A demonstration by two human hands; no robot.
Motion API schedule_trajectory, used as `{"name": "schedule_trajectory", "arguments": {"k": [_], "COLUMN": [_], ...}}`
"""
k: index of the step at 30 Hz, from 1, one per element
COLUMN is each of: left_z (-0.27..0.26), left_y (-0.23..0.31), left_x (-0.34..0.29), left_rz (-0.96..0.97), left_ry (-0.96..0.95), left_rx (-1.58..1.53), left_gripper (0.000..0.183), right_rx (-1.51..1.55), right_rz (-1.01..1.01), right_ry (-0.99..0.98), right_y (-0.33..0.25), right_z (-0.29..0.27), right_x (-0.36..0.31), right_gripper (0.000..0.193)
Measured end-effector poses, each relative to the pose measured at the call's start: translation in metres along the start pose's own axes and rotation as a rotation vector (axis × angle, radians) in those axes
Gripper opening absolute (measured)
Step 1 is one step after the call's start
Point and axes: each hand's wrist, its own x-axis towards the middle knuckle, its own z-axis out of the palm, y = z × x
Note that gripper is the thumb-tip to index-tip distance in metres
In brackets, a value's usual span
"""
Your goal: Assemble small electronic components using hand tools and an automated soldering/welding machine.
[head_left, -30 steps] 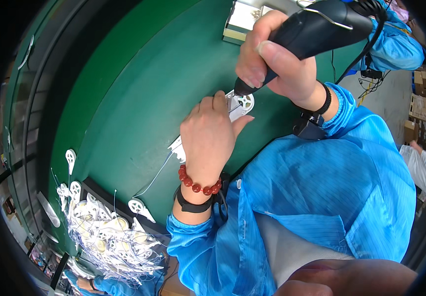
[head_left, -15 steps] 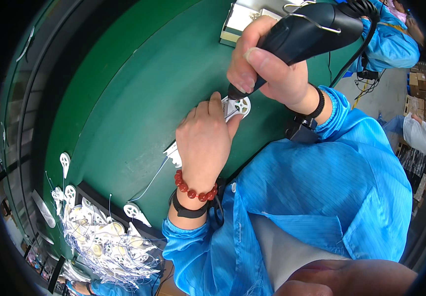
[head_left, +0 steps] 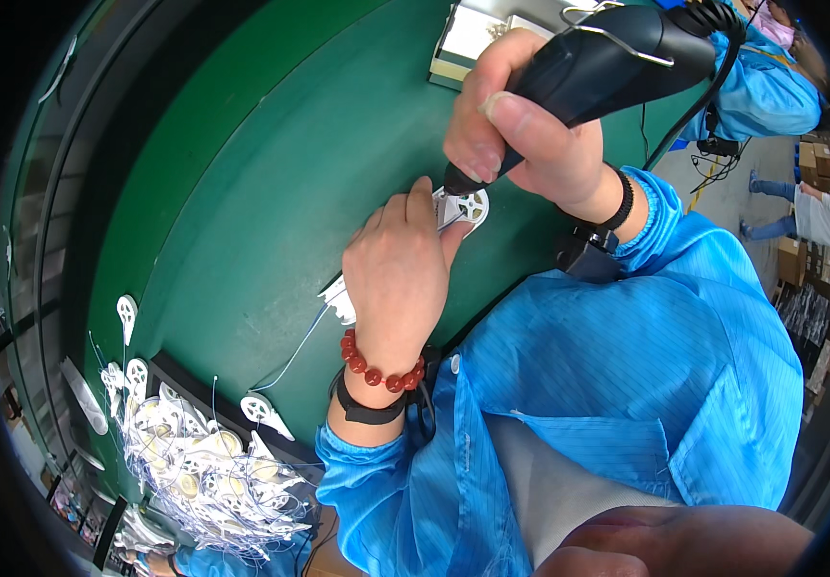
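Note:
A black electric screwdriver [head_left: 612,62] with a wire hanging loop and coiled cord is gripped in my right hand [head_left: 530,125]. It slants down to the left, its tip end at a white plastic part [head_left: 474,206] with a round, spoked end. My left hand [head_left: 398,264] holds that part against the green table, thumb on the near side and index finger on the far side. The palm hides the middle of the part. Beside the left wrist, a white toothed piece [head_left: 338,300] shows from under the hand. The contact point of the screwdriver is hard to see.
A heap of similar white parts with thin wires [head_left: 208,471] lies at lower left behind a black edge strip [head_left: 203,404]. One loose white part [head_left: 266,415] rests by that strip. An open box [head_left: 449,69] stands at the far side of the green table [head_left: 271,192].
My hands, the screwdriver and the white part stay almost where they were; the screwdriver's rear end shifts very slightly right. In the background at right, a person has moved.

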Motion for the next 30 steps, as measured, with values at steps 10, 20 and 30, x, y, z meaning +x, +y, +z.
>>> {"name": "schedule_trajectory", "arguments": {"k": [10, 20, 30], "left_z": [0.0, -0.001, -0.001], "left_y": [0.0, 0.001, 0.0], "left_x": [0.001, 0.001, 0.005], "left_rz": [0.003, 0.003, -0.006], "left_ry": [0.004, 0.012, -0.028], "left_rx": [0.015, -0.002, 0.013], "left_gripper": [0.048, 0.047, 0.053], "right_rx": [-0.007, -0.102, -0.329], "right_rz": [-0.01, 0.077, -0.025], "right_ry": [-0.002, 0.034, -0.103], "right_y": [0.001, -0.006, -0.004], "right_z": [-0.003, 0.002, 0.004], "right_x": [0.002, -0.001, -0.004], "right_gripper": [0.012, 0.011, 0.018]}}
